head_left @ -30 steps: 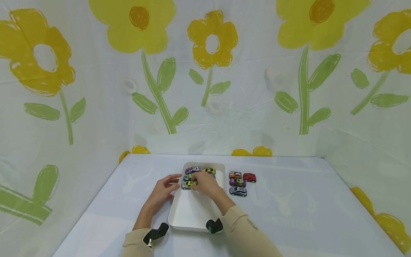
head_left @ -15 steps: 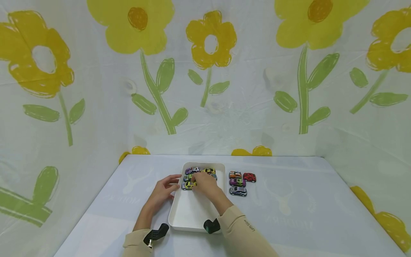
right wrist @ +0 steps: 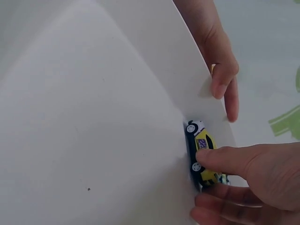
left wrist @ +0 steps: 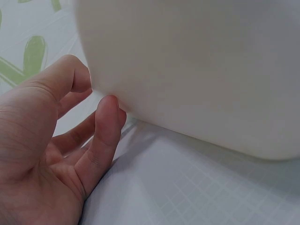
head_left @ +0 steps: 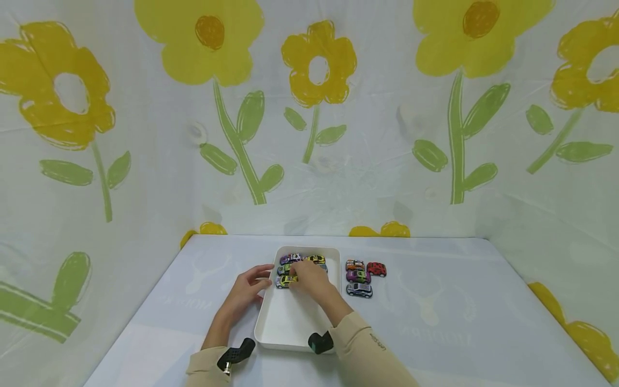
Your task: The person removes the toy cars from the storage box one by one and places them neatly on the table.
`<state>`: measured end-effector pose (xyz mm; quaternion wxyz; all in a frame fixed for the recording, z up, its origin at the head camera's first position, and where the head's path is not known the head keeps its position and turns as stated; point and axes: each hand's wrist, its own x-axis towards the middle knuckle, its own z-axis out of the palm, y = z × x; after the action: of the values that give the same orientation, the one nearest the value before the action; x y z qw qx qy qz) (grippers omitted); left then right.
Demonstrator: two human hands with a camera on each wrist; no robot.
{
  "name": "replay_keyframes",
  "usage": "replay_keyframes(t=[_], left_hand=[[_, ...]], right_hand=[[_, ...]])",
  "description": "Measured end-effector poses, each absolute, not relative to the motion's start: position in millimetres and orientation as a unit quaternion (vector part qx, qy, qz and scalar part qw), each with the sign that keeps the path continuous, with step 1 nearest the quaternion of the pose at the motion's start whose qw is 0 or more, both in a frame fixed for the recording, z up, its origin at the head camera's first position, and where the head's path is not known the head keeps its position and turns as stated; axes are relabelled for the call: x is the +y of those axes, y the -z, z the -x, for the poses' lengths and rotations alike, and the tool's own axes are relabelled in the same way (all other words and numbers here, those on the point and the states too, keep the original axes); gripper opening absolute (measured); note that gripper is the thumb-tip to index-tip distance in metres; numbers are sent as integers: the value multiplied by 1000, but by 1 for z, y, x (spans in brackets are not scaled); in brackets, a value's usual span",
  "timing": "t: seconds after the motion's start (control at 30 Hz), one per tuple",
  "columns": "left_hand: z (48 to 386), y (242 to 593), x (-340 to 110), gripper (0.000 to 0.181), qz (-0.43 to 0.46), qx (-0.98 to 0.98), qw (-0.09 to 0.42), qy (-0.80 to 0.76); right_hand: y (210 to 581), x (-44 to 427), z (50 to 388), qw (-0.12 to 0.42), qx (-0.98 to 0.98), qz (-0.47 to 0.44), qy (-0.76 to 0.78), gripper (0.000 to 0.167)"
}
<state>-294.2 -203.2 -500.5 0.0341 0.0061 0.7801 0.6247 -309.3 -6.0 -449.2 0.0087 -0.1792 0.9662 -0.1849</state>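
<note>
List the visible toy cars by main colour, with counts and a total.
Yellow cars: 2
Purple cars: 2
Green car: 1
Orange car: 1
Red car: 1
Silver-grey car: 1
Partly hidden car, colour unclear: 1
Total: 9

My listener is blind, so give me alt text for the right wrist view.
A right hand holds a yellow toy car, thumb on its side, inside a white tray close to the wall. A left hand is at the tray's edge, and much of the tray floor in view is bare.
</note>
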Motion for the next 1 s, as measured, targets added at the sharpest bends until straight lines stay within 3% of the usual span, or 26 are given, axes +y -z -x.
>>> replay_keyframes(t=[0.53, 1.0], left_hand=[[291, 502, -213, 43, 3, 783, 26, -621], [294, 503, -202, 43, -6, 777, 21, -629]], right_hand=[[423, 11, 297, -9, 957, 200, 209, 26], [399, 98, 291, -20, 963, 150, 225, 26]])
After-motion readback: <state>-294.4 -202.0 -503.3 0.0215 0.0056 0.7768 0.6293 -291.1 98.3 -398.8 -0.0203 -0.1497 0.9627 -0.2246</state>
